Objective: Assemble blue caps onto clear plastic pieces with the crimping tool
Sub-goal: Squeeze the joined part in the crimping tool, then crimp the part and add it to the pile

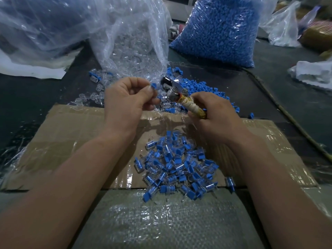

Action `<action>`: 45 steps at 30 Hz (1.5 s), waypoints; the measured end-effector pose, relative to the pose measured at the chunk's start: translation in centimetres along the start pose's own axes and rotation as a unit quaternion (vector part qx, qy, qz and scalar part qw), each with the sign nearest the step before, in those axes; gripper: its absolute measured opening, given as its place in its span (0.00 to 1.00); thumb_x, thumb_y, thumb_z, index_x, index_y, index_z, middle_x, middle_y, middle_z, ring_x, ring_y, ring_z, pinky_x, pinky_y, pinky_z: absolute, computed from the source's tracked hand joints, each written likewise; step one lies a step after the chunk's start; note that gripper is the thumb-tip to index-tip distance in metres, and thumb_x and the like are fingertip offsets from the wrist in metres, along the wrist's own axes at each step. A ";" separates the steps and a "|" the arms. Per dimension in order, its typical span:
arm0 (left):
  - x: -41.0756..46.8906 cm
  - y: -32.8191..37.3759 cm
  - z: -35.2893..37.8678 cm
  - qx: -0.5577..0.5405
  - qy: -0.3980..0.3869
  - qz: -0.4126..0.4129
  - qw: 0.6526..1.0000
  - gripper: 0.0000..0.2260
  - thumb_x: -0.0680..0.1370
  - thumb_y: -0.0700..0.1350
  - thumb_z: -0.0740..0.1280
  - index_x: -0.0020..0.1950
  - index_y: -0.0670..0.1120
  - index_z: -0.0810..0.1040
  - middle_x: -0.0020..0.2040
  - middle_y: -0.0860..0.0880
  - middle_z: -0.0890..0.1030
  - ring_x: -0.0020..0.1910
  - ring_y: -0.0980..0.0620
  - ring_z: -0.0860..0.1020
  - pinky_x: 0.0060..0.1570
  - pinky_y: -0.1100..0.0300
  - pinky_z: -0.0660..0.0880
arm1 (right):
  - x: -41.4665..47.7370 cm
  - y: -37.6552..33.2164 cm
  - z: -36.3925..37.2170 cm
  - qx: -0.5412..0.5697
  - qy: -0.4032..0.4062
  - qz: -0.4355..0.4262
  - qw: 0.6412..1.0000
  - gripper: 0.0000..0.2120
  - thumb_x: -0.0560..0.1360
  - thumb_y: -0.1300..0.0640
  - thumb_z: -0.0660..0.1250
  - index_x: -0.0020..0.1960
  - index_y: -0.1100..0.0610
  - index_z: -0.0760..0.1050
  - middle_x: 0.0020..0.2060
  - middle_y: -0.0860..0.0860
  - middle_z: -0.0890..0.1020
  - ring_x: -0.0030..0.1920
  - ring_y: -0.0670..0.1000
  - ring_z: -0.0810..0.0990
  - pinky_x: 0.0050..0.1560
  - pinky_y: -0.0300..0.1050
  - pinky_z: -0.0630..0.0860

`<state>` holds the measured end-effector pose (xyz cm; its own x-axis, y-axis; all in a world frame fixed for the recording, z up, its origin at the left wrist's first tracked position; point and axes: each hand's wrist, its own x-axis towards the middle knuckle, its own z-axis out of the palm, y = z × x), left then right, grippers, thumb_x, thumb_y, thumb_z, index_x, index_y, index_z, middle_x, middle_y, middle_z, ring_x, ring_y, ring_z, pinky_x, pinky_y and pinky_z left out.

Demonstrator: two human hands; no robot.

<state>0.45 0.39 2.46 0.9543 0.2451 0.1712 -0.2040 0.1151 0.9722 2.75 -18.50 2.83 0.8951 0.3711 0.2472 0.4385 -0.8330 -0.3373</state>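
My left hand point(128, 97) pinches a small blue cap point(153, 85) between thumb and fingers, held just left of the crimping tool's metal head. My right hand point(214, 115) grips the crimping tool point(177, 95) by its tape-wrapped handle. A pile of finished clear pieces with blue caps point(177, 167) lies on the taped cardboard point(75, 133) below my hands. Loose blue caps point(199, 88) are heaped behind the tool. Loose clear pieces point(98, 97) lie scattered to the left of my left hand.
An open clear bag of clear pieces point(133, 44) stands behind my hands. A full bag of blue caps point(221, 31) stands at the back right. More plastic bags point(36, 26) lie at the back left, and a woven sack point(161, 218) lies nearest me.
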 end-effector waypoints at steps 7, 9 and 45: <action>-0.5 1.2 -0.6 -0.026 -0.136 -0.034 0.990 0.03 0.65 0.40 0.70 0.37 0.45 0.78 0.33 0.47 0.82 0.27 0.53 0.78 0.26 0.66 0.72 | 0.0 1.2 -1.2 -0.019 -0.043 0.010 0.999 0.12 0.71 0.55 0.69 0.54 0.54 0.75 0.41 0.46 0.73 0.42 0.48 0.71 0.41 0.42 0.62; -0.9 1.3 -0.5 0.001 -0.215 -0.054 0.975 0.01 0.64 0.40 0.71 0.33 0.45 0.80 0.29 0.49 0.80 0.25 0.55 0.75 0.24 0.67 0.69 | -0.1 1.2 -1.3 -0.018 -0.061 0.008 0.998 0.13 0.70 0.54 0.71 0.54 0.53 0.75 0.41 0.46 0.74 0.43 0.49 0.72 0.41 0.43 0.66; 0.6 0.0 -0.1 0.031 -0.044 -0.070 0.996 0.05 0.73 0.39 0.68 0.36 0.44 0.78 0.23 0.51 0.77 0.19 0.58 0.69 0.22 0.68 0.66 | 2.6 0.5 1.7 0.006 -0.063 -0.002 0.998 0.23 0.76 0.66 0.58 0.68 0.49 0.68 0.71 0.48 0.65 0.70 0.49 0.60 0.69 0.44 0.55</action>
<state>0.99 0.60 2.54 0.9883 0.1461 0.0433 -0.0557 0.0818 0.9951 5.45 -17.25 1.75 0.8958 0.4239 0.1336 0.4429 -0.8266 -0.3471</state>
